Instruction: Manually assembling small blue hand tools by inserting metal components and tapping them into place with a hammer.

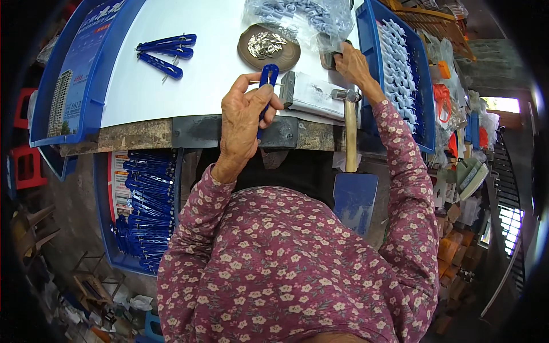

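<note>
My left hand [246, 108] is closed around a long blue plastic piece [269, 74] with a slot at its rounded top. A thin metal pin [278, 84] sticks out sideways from it, toward a small metal block [287, 90]. My right hand [353, 66] is farther back, its fingers curled down at a small dark container [327, 59] beside a clear plastic bag. What those fingers pinch, if anything, is hidden. A hammer [350, 128] with a wooden handle lies between the hands, its head on the bench and its handle over the front edge.
A round brown dish [243, 48] holds small metal pins. Several finished-looking blue pieces [166, 48] lie at left on the white bench top [200, 86]. Blue trays flank the bench; the right tray [374, 63] holds pale blue parts. Below left, another tray [103, 211] is full of blue pieces.
</note>
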Available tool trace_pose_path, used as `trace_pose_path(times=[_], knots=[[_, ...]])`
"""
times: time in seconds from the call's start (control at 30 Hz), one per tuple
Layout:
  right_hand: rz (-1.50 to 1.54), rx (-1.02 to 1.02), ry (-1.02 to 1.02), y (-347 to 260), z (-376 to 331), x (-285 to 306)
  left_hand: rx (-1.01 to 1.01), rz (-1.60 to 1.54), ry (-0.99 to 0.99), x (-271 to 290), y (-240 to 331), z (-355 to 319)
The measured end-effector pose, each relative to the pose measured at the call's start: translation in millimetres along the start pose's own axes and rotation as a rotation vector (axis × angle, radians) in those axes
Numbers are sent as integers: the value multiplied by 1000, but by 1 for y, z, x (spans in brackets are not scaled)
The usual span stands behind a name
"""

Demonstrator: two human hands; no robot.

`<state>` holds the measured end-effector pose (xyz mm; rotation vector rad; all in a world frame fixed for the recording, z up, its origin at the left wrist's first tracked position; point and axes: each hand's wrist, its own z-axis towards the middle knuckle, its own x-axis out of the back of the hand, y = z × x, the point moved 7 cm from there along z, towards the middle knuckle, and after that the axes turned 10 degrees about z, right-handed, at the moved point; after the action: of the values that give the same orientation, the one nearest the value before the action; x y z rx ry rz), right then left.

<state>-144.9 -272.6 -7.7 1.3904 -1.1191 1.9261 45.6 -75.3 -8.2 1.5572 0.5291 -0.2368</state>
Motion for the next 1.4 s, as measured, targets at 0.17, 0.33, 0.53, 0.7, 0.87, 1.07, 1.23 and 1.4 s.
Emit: trace_pose_path(times=[0.17, 0.33, 0.53, 0.7, 0.87, 1.07, 1.23, 1.4], knots=[[-7, -33, 23, 5, 1, 4, 5, 31, 22, 0, -3, 1], [-22, -36, 48, 5, 3, 6, 49, 60, 36, 0, -8, 1], [31, -9, 74, 2, 2, 11, 104, 108, 57, 1, -12, 1], [32, 44, 129, -2, 0, 14, 59, 41, 31, -3, -8, 0], [6, -27, 59, 2, 2, 13, 27, 0, -30, -5, -10, 0], [69, -30, 78, 1, 3, 15, 74, -65, 13, -3, -13, 0], [182, -80, 152, 6, 2, 25, 57, 0, 25, -4, -11, 1], [305, 35, 309, -40, -20, 56, 60, 15, 31, -9, -7, 2]])
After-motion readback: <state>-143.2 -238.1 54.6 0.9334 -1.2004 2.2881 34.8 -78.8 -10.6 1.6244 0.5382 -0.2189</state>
